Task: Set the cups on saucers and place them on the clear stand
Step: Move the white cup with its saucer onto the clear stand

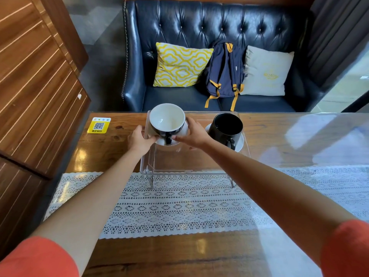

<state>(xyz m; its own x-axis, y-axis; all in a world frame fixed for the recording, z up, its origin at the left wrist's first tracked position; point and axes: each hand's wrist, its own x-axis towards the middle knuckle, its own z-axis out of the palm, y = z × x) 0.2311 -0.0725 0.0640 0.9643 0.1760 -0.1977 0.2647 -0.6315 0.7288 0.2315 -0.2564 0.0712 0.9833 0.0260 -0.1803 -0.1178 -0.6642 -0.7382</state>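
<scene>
A dark cup with a white inside point(167, 119) sits on a white saucer point(184, 130) over the left part of the clear stand point(179, 164). My left hand point(139, 139) grips the saucer's left edge and my right hand point(192, 131) grips its right edge, so both hold the saucer with the cup on it. I cannot tell whether the saucer rests on the stand or hovers just above it. On the stand's right part, a black cup point(227, 126) stands on its own white saucer point(240, 142), handle toward me.
The stand rests on a wooden table point(111, 144) with a white lace runner point(179, 204) across the near side. A yellow QR sticker point(98, 125) lies at the far left. Behind the table is a dark leather sofa point(179, 23) with two cushions and a backpack point(224, 72).
</scene>
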